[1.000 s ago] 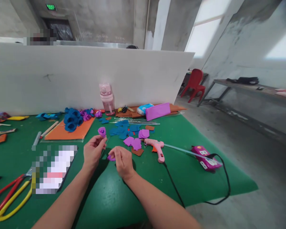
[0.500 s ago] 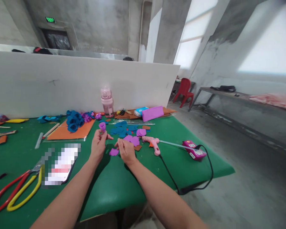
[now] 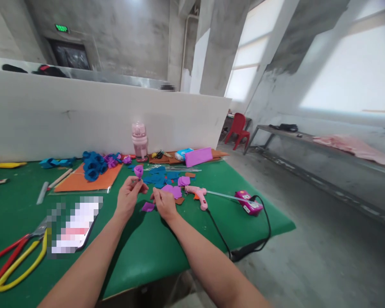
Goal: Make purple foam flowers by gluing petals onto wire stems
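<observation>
My left hand point(image 3: 128, 196) is closed around the lower end of a small purple flower point(image 3: 138, 171) of rolled paper or felt, the bloom upright above the fingertips. My right hand point(image 3: 165, 203) is beside it over the table, its fingers curled together; whatever they pinch, if anything, is too small to make out. A loose purple petal point(image 3: 148, 207) lies between and below the hands. Just beyond the right hand are more purple petals point(image 3: 174, 192) and a scatter of blue petals point(image 3: 157, 176). A pink glue gun point(image 3: 201, 197) with a clear glue stick rests right of them.
Finished blue flowers point(image 3: 94, 166) sit on an orange sheet point(image 3: 80, 182) at the back left. Large scissors point(image 3: 22, 256) and a phone point(image 3: 78, 226) lie left. A pink bottle point(image 3: 139, 141) stands against a white partition point(image 3: 179, 119). The glue gun's cord runs past a purple box point(image 3: 248, 203).
The view has turned slightly right, so the table things appear further left. My left hand still holds the purple flower, and my right hand stays close to it with fingers curled.
</observation>
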The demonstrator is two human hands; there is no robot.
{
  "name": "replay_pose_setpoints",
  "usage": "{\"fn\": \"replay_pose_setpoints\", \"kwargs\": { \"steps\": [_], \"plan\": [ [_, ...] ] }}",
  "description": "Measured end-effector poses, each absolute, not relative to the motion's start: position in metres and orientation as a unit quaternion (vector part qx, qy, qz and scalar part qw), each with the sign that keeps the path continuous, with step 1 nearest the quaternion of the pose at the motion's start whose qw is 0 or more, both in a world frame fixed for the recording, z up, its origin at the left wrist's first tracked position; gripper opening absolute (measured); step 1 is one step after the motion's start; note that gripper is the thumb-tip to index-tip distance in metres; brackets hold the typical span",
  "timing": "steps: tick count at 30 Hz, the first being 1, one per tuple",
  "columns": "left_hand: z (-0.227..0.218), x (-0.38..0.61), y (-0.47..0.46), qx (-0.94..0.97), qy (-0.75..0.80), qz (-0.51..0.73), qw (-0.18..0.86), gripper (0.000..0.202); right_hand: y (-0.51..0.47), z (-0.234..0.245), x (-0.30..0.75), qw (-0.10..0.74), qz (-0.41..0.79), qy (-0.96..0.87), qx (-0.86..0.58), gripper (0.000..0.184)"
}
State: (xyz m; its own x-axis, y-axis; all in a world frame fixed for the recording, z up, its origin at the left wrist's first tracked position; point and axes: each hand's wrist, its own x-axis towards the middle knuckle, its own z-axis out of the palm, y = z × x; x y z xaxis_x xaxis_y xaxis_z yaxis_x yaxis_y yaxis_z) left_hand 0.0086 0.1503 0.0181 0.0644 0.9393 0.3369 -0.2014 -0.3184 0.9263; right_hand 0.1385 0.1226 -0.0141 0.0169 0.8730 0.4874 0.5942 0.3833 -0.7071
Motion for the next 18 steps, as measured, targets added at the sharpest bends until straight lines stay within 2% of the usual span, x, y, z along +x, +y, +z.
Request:
{"fn": "replay_pose_setpoints", "kwargs": {
  "steps": [6,10,13,15,18],
  "plan": [
    [0.023,0.013,0.146,0.528,0.362,0.594,0.487,0.027,0.119,-0.011,0.138,0.481,0.17,-0.672,-0.537,0.048],
    [0.024,0.009,0.147,0.515,0.431,0.589,0.45,0.026,0.106,0.015,0.155,0.559,0.203,-0.606,-0.528,0.043],
    [0.023,0.006,0.149,0.498,0.451,0.589,0.449,0.027,0.095,0.048,0.194,0.611,0.147,-0.529,-0.57,0.029],
    [0.021,0.005,0.15,0.484,0.463,0.592,0.449,0.029,0.092,0.068,0.224,0.593,0.103,-0.528,-0.599,0.025],
    [0.016,0.005,0.152,0.476,0.469,0.59,0.452,0.033,0.096,0.082,0.259,0.502,0.042,-0.582,-0.639,0.023]
  ]
}}
